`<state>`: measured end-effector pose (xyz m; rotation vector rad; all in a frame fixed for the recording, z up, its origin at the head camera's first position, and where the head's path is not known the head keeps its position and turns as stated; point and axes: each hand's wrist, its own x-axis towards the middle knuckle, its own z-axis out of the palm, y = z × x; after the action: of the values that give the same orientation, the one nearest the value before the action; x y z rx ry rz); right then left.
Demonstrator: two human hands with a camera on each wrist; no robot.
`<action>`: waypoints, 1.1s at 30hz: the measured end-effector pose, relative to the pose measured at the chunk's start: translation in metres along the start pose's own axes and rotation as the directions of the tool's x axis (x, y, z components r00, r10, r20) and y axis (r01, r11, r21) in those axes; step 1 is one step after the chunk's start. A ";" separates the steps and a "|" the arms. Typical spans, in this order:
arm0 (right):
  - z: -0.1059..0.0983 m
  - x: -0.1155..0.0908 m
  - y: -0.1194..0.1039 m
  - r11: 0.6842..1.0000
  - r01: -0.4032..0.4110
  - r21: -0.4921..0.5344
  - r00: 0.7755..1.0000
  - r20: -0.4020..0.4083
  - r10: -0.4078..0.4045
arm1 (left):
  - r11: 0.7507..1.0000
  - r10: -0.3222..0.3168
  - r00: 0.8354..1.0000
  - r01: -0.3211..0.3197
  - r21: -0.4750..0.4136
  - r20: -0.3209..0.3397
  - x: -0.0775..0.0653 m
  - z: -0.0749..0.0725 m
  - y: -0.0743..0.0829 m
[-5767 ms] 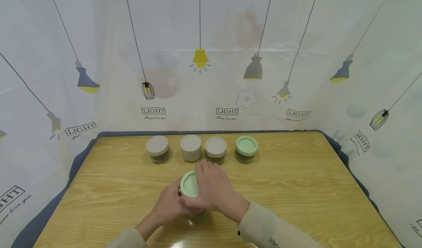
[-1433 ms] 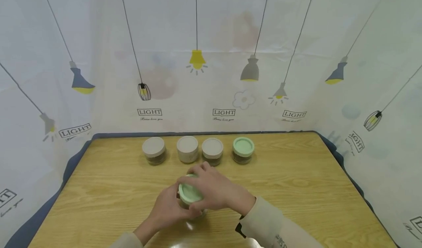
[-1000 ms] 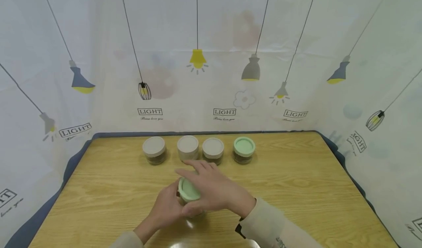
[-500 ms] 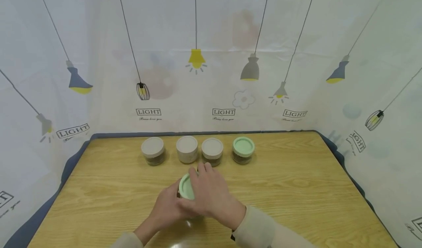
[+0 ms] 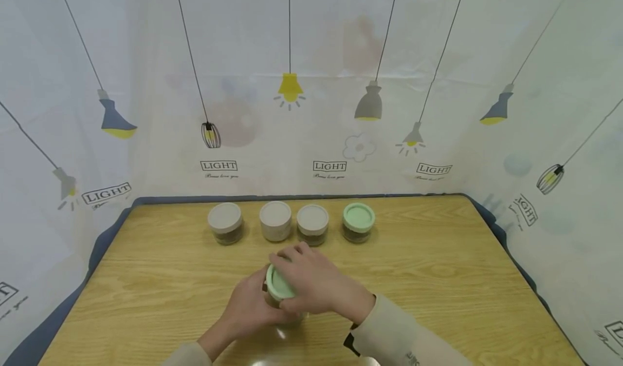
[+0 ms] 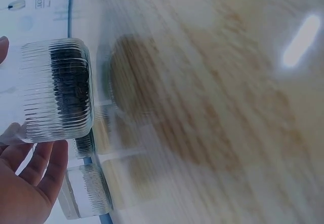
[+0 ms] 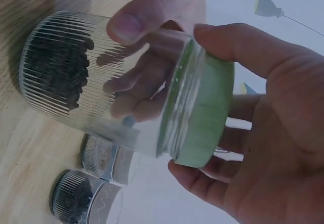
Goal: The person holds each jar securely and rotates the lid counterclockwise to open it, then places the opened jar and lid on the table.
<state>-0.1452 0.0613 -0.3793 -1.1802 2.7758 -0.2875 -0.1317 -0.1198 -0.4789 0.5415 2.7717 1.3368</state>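
Observation:
Between both hands, near the middle of the table, is a ribbed glass jar point(image 7: 147, 133) with small dark pieces in its bottom and a pale green lid point(image 7: 207, 118) on its mouth. My left hand point(image 5: 248, 301) grips the jar's side; its thumb and fingers show around the glass in the right wrist view. My right hand point(image 5: 311, 282) holds the lid from above, thumb on the near side and fingers curled over the far rim. Clear glass threads are visible below the lid's edge. The jar leans; I cannot tell whether its base touches the table.
Along the back of the wooden table point(image 5: 438, 279) stand a jar with a greyish lid point(image 5: 226, 223), a pale-filled jar point(image 5: 276, 221), another grey-lidded jar point(image 5: 312, 224) with dark contents, and a green-lidded jar point(image 5: 358, 222). Behind them hangs a lamp-print curtain point(image 5: 292, 139).
My right hand has loosened, swung round and gripped the lid again, its wrist turning back and forth. My left hand has kept the jar in nearly the same place.

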 end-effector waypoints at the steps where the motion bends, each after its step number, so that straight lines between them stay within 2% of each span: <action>1: -0.002 -0.001 0.001 1.000 0.024 0.007 1.000 0.007 -0.024 | 1.000 -0.003 1.000 0.003 0.005 0.005 0.000 0.000 0.000; 5: -0.007 -0.003 0.003 0.993 0.113 0.027 0.992 0.044 -0.114 | 0.999 -0.030 0.999 0.030 0.011 0.032 0.000 0.000 0.001; 8: -0.009 -0.004 0.003 0.990 0.126 0.069 0.989 0.071 -0.131 | 0.999 -0.044 0.998 0.045 -0.011 0.051 0.000 -0.001 0.001; 11: -0.009 -0.006 0.001 0.990 0.061 0.126 0.996 0.051 -0.068 | 0.999 -0.030 0.999 0.031 -0.017 0.039 0.001 -0.002 0.000; 14: -0.006 -0.005 -0.006 0.994 -0.070 0.080 0.996 -0.047 0.074 | 1.000 -0.007 1.000 0.007 -0.005 0.025 0.001 -0.002 0.000; 17: -0.004 -0.004 -0.015 0.970 -0.239 -0.037 0.963 -0.139 0.232 | 1.000 0.005 1.000 -0.005 0.009 0.015 0.001 -0.001 0.000; 20: -0.001 -0.001 -0.021 0.925 -0.358 -0.131 0.929 -0.156 0.337 | 0.999 0.031 1.000 -0.031 0.027 -0.002 0.000 0.000 -0.001; 23: 0.003 0.001 -0.025 0.899 -0.398 -0.182 0.915 -0.142 0.377 | 0.999 0.046 0.999 -0.045 0.027 -0.027 -0.001 0.001 -0.001; 28: 0.009 0.003 -0.028 0.879 -0.420 -0.225 0.905 -0.179 0.386 | 0.998 0.068 0.997 -0.067 0.020 -0.033 -0.002 0.003 -0.002; 30: 0.010 0.004 -0.028 0.878 -0.423 -0.224 0.903 -0.182 0.389 | 0.997 0.076 0.997 -0.076 0.022 -0.031 -0.002 0.004 -0.002; 33: 0.009 0.004 -0.029 0.892 -0.413 -0.185 0.908 -0.166 0.385 | 0.994 0.085 0.996 -0.083 0.065 -0.040 -0.001 0.005 -0.002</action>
<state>-0.1261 0.0369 -0.3819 -0.6055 3.1355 -0.0169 -0.1301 -0.1175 -0.4836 0.6469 2.8646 1.2950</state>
